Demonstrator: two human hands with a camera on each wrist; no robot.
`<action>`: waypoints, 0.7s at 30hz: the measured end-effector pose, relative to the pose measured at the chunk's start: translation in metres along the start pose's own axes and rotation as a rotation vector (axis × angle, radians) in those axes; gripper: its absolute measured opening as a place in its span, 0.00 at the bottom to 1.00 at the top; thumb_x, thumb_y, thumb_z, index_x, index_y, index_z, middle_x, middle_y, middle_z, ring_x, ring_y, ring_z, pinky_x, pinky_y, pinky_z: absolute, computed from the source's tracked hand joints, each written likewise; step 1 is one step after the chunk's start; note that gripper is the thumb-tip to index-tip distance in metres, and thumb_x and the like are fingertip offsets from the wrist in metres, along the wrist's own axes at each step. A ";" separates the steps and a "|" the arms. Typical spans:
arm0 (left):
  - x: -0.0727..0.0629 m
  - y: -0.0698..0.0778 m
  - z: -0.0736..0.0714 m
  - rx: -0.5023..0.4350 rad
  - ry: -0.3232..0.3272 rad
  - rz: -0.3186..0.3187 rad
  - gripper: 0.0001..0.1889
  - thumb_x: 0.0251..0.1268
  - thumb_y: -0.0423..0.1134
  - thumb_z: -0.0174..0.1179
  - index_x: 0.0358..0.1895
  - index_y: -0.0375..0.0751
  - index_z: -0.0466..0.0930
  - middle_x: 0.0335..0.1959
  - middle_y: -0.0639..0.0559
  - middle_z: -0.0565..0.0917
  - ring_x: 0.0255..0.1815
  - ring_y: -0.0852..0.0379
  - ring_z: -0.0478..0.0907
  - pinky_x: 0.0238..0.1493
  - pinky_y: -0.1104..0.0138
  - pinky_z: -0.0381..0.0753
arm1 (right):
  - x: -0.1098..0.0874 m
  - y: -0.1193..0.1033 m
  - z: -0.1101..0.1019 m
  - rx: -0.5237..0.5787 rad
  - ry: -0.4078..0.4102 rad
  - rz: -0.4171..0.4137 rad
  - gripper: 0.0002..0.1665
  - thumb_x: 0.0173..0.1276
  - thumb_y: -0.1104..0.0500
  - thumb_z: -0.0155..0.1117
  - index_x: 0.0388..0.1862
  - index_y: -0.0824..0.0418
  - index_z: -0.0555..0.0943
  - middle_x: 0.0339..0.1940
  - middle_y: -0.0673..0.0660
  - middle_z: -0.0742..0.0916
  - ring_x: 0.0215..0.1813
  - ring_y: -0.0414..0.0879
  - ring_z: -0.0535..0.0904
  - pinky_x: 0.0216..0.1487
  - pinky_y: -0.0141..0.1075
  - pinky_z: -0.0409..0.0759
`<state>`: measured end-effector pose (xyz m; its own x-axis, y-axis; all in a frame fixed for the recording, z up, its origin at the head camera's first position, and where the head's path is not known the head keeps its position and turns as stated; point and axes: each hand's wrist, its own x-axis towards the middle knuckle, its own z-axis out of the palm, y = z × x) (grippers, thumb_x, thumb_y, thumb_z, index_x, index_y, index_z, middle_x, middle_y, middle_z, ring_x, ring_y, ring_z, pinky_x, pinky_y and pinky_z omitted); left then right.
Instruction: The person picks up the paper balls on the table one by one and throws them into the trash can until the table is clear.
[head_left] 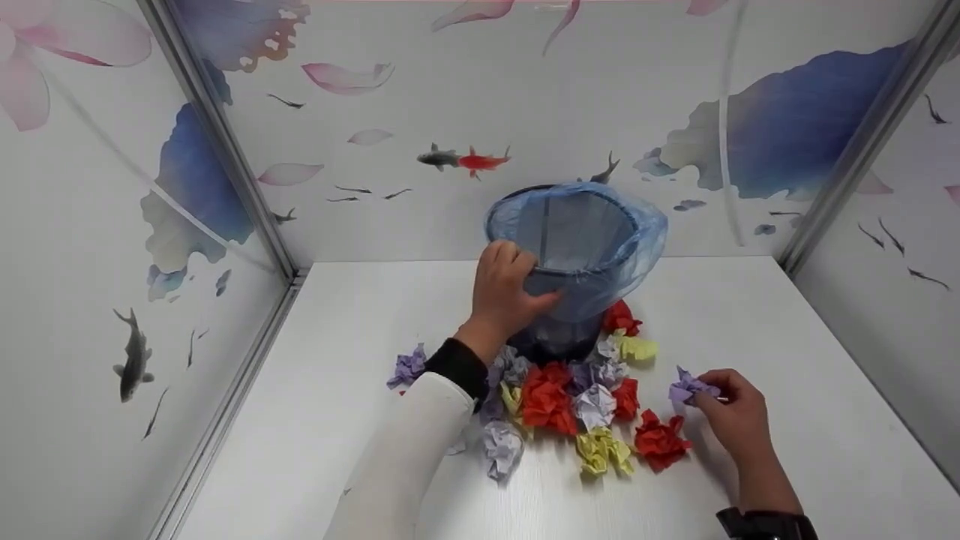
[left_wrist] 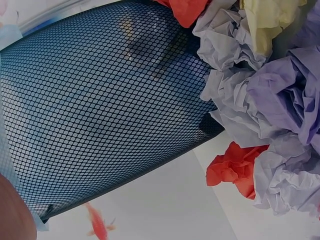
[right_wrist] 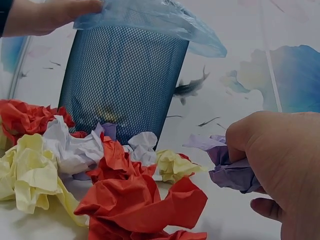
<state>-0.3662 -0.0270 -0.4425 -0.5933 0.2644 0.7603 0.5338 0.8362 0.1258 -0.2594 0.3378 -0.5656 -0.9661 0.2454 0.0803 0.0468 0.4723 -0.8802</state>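
Your white left sleeve (head_left: 409, 457) lies nearest the head camera, ending in a black cuff (head_left: 456, 367) at the wrist. Past it, your left hand (head_left: 506, 289) grasps the near-left rim of the mesh bin (head_left: 566, 341), fingers curled over the edge and thumb against the blue bag (head_left: 649, 236). That bag lines the bin and folds outward over its rim, hanging loosest on the right. Crumpled paper partly hides the bin's base, so you cannot tell whether it stands squarely.

Your right hand (head_left: 739, 416) pinches a purple paper ball (head_left: 691, 387) between thumb and fingers, to the right of the heap and outside the bin. A black band (head_left: 769, 523) circles that wrist. Just below the pinched ball lies a red paper ball (head_left: 661, 441), with a yellow paper ball (head_left: 602, 450) to its left.

More red, yellow, white and purple balls crowd before the bin on the white table (head_left: 825, 375); one white ball (head_left: 502, 450) sits near your left sleeve. Behind, the back wall (head_left: 442, 225) carries painted fish. Something yellowish shows through the mesh low down, but you cannot tell what it is.
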 end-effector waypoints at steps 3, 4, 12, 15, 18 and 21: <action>0.000 0.000 -0.001 -0.003 -0.014 -0.009 0.31 0.53 0.69 0.70 0.35 0.45 0.71 0.34 0.49 0.63 0.45 0.50 0.64 0.50 0.58 0.62 | 0.002 -0.008 -0.003 0.001 0.010 -0.032 0.13 0.72 0.61 0.61 0.53 0.60 0.80 0.45 0.50 0.83 0.44 0.38 0.79 0.42 0.25 0.81; 0.000 0.000 0.000 -0.005 -0.016 -0.010 0.31 0.53 0.69 0.70 0.35 0.45 0.71 0.34 0.49 0.63 0.45 0.51 0.64 0.50 0.58 0.62 | 0.003 -0.012 -0.004 0.002 0.015 -0.042 0.12 0.72 0.61 0.61 0.53 0.60 0.80 0.44 0.50 0.84 0.44 0.38 0.79 0.42 0.25 0.81; 0.000 0.000 0.002 -0.007 0.009 0.011 0.31 0.52 0.69 0.70 0.35 0.45 0.71 0.34 0.49 0.63 0.44 0.51 0.64 0.50 0.58 0.62 | 0.008 -0.042 -0.012 0.019 0.051 -0.162 0.11 0.70 0.64 0.62 0.51 0.62 0.81 0.42 0.45 0.83 0.43 0.37 0.79 0.41 0.23 0.81; 0.000 -0.001 0.003 -0.016 0.013 0.012 0.31 0.52 0.69 0.70 0.35 0.45 0.71 0.34 0.49 0.63 0.44 0.51 0.64 0.50 0.58 0.62 | 0.014 -0.056 -0.016 0.014 0.075 -0.225 0.12 0.69 0.66 0.63 0.50 0.62 0.82 0.42 0.45 0.82 0.42 0.37 0.78 0.41 0.21 0.80; 0.000 -0.002 0.003 -0.028 0.017 0.011 0.31 0.52 0.70 0.70 0.35 0.45 0.71 0.34 0.49 0.63 0.44 0.51 0.64 0.50 0.58 0.62 | 0.019 -0.073 -0.021 0.024 0.100 -0.293 0.12 0.67 0.68 0.63 0.49 0.63 0.83 0.41 0.46 0.82 0.41 0.37 0.77 0.39 0.21 0.79; 0.000 -0.002 0.004 -0.032 0.025 0.011 0.32 0.51 0.70 0.70 0.35 0.45 0.71 0.34 0.50 0.63 0.44 0.51 0.63 0.49 0.58 0.62 | 0.022 -0.092 -0.024 0.038 0.107 -0.359 0.12 0.67 0.69 0.63 0.48 0.63 0.83 0.41 0.45 0.82 0.40 0.38 0.78 0.38 0.21 0.79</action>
<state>-0.3696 -0.0268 -0.4455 -0.5726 0.2611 0.7772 0.5596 0.8173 0.1377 -0.2785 0.3198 -0.4722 -0.8871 0.1583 0.4337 -0.3014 0.5131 -0.8037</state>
